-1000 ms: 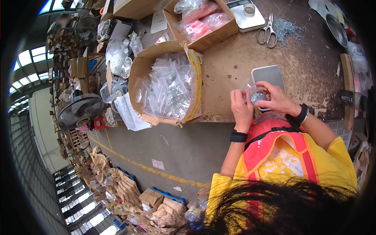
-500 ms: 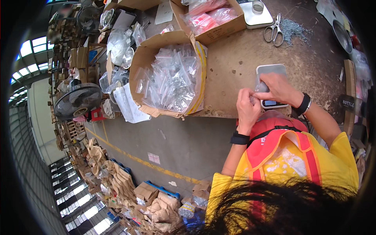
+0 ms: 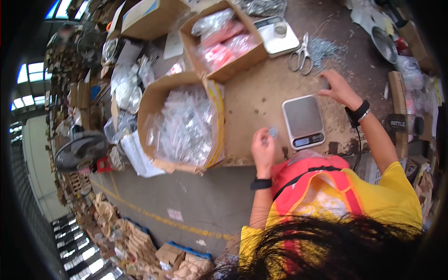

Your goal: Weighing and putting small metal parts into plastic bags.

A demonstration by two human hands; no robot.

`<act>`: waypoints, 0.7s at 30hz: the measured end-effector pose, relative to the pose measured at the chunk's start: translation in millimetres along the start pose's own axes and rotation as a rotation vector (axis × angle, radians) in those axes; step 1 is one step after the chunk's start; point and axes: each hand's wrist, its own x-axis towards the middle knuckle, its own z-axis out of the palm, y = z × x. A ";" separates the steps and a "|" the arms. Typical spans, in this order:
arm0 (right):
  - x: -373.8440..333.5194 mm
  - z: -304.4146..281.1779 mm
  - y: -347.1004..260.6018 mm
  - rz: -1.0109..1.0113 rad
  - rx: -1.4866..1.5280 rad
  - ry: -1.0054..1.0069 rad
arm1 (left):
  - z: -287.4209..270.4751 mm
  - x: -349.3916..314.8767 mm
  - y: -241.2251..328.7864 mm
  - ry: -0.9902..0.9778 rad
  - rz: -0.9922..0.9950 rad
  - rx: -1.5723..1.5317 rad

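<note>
My left hand is closed over the front edge of the table, left of the kitchen scale. At its fingertips shows a small clump of grey metal pieces; whether a clear bag is around them I cannot tell. My right hand is off to the right, thumb and fingers apart, just short of a pile of small grey metal pieces. Nothing shows between its fingers. Between the hands lies the digital scale, its grey plate bare. Scissors rest beside the pile.
Left of the scale stands a cardboard box of clear zip bags. Behind it, another box holds red and clear bags. A second white scale bears a small round cup. On the right are a metal bowl and a bottle.
My hands have parted from over the scale. The left went left with the grey pieces; the right reached away toward the pile and opened. The whole view has shifted too.
</note>
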 end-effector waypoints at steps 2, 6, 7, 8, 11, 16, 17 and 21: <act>-0.8 -18.3 83.5 0.094 -0.137 0.139 | -2.3 -0.6 -9.2 0.046 -0.065 -0.111; 15.8 -54.6 198.6 0.360 -0.409 0.262 | -8.8 -0.5 -19.6 0.015 -0.048 -0.082; 27.8 -57.3 209.0 0.363 -0.408 0.272 | -9.5 -0.5 -14.0 0.006 -0.072 -0.060; 37.3 -59.2 219.2 0.361 -0.436 0.265 | -9.1 -0.3 -9.8 -0.005 -0.097 -0.036; 74.6 -48.9 222.9 0.237 -0.456 0.236 | -6.9 -0.5 -13.2 -0.025 -0.041 -0.007; 101.2 -31.0 170.1 0.069 -0.136 0.038 | -0.8 0.0 -5.6 -0.021 -0.111 0.018; 95.1 -29.0 168.7 0.073 -0.135 0.038 | -0.4 -0.1 -5.4 -0.029 -0.071 0.046; 64.2 -29.2 167.3 0.184 0.041 0.151 | -2.6 -0.1 -12.4 -0.100 -0.071 -0.001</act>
